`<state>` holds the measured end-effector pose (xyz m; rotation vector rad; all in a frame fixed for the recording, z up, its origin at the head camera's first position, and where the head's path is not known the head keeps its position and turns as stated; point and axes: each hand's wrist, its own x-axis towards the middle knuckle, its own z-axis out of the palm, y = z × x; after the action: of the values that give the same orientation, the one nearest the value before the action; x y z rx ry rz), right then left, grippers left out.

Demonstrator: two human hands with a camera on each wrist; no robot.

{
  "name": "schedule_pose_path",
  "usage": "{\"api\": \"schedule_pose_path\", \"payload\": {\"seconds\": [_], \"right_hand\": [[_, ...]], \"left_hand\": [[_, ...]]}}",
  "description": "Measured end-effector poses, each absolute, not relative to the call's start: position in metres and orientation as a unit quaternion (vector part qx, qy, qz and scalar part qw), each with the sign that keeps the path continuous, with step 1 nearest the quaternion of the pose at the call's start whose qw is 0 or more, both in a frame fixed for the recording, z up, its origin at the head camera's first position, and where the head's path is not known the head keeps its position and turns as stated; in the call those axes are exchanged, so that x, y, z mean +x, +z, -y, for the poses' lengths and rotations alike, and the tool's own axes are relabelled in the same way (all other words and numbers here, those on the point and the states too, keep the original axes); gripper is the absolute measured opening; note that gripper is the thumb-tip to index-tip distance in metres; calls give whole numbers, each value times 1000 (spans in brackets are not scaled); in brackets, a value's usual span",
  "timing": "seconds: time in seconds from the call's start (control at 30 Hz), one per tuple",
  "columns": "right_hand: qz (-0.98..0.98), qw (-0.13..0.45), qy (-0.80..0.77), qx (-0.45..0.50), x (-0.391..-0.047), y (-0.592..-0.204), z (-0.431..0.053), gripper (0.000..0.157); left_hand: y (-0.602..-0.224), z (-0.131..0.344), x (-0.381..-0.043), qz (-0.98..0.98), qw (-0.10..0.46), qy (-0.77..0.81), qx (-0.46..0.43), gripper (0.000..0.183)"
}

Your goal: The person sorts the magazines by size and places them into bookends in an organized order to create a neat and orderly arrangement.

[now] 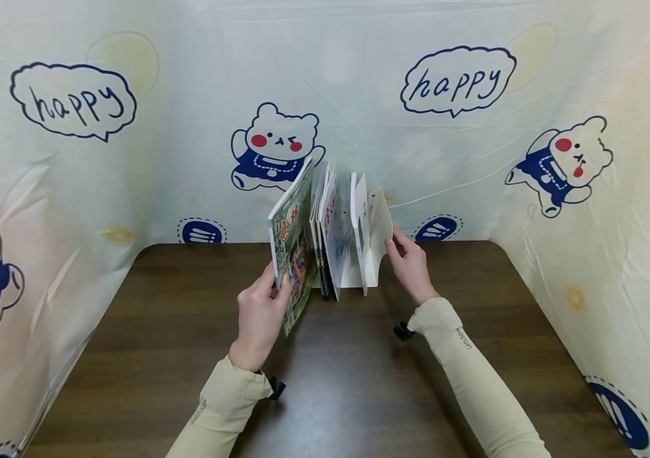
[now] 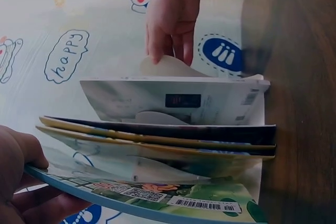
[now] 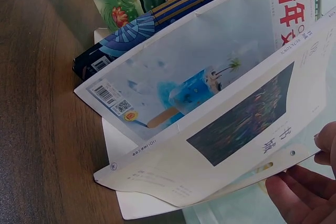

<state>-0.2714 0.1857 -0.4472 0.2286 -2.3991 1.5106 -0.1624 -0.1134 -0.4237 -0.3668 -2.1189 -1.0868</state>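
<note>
My left hand [image 1: 259,318] grips the near edge of a green illustrated book [image 1: 295,245], thumb on one cover and fingers on the other. The book stands upright and tilted at the left end of a white book rack [image 1: 351,278]. On the right, my right hand [image 1: 413,266] pinches the edge of the rack's curved end panel [image 1: 381,232] between thumb and fingers. Between the hands stand several thin books, including a pale magazine with a blue ice pop [image 3: 173,85] and a white book with a dark picture [image 3: 239,116]. The left wrist view shows barcodes on the green book's cover.
The rack stands near the back edge of a dark wooden table [image 1: 336,381]. Behind and beside it hangs a pale curtain [image 1: 359,76] printed with bears and the word "happy".
</note>
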Motion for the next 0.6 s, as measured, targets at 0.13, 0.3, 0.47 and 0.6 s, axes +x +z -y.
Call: {"api": "schedule_pose_path", "payload": {"seconds": [0.13, 0.3, 0.47, 0.6], "right_hand": [[832, 148, 529, 80, -271, -448, -187, 44], [834, 143, 527, 75, -270, -447, -186, 45], [835, 142, 526, 76, -270, -446, -186, 45], [838, 138, 522, 77, -269, -446, -185, 46]], "left_hand": [[-424, 113, -160, 819, 366, -418, -141, 44], [-426, 115, -158, 821, 366, -416, -138, 45], [-430, 115, -163, 817, 378, -412, -140, 45], [-434, 112, -169, 812, 386, -413, -144, 46]]}}
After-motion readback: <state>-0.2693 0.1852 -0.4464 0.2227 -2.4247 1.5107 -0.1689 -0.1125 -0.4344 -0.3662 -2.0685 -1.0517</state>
